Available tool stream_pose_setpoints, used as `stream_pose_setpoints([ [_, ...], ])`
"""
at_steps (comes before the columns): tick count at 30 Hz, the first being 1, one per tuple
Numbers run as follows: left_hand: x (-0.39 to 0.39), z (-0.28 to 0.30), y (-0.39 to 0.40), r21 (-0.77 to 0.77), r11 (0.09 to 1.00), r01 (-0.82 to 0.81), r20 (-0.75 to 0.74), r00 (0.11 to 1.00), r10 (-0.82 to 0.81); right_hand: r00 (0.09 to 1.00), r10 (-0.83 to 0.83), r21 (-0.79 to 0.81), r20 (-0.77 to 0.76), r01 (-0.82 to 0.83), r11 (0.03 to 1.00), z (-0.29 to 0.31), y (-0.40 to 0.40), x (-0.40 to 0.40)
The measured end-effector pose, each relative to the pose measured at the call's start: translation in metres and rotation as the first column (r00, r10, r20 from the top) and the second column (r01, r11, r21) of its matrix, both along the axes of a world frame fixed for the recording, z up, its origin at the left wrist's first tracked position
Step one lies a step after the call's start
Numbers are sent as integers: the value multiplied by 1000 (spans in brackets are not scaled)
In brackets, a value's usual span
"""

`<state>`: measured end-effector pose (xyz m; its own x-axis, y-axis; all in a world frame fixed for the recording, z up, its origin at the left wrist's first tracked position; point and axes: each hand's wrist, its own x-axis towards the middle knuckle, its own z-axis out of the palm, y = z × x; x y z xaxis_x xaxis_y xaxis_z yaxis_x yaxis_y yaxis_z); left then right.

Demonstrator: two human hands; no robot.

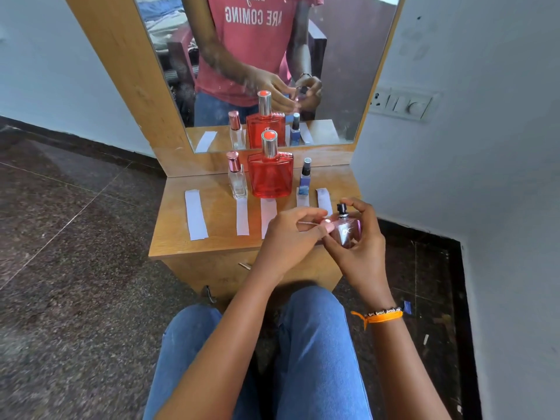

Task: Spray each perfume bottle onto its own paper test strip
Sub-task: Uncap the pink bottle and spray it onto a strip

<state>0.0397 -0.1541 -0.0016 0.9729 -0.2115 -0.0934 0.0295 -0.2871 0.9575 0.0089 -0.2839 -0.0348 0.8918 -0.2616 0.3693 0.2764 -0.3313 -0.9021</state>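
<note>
Right hand grasps the pink perfume bottle, left hand pinching a strip (three bottles apparently still unsprayed).

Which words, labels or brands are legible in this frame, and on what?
"ARE COMING": shirt in the mirror, reversed; the line above is cut off.
Pale letters on the pink bottle held by the right hand: too blurred.
Other bottles, strips: no text visible.

Three bottles stand in a row near the back edge of the surface, before the mirror. Paper strips lie side by side before them, reaching toward the front edge. A fourth bottle is above the front right corner.
</note>
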Motion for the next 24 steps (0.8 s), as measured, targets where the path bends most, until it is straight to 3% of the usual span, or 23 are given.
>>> stream_pose_setpoints([
  [6, -4, -2, 22, -216, 973, 81, -139, 984, -113, 996, 89, 53, 1, -89, 995, 1, 14, -6],
  [12, -8, 3, 34, -338, 927, -161, -154, 981, 114, 988, 151, 122, -43, -144, 982, 6, 26, -15],
  [16, -5, 12, 46, -379, 900, -216, -109, 976, 189, 972, 213, 57, -102, -208, 976, 2, 35, -27],
  [24, -14, 11, 46, -317, 945, -79, -83, 995, 56, 961, 268, -7, -63, -269, 963, 12, 51, -26],
])
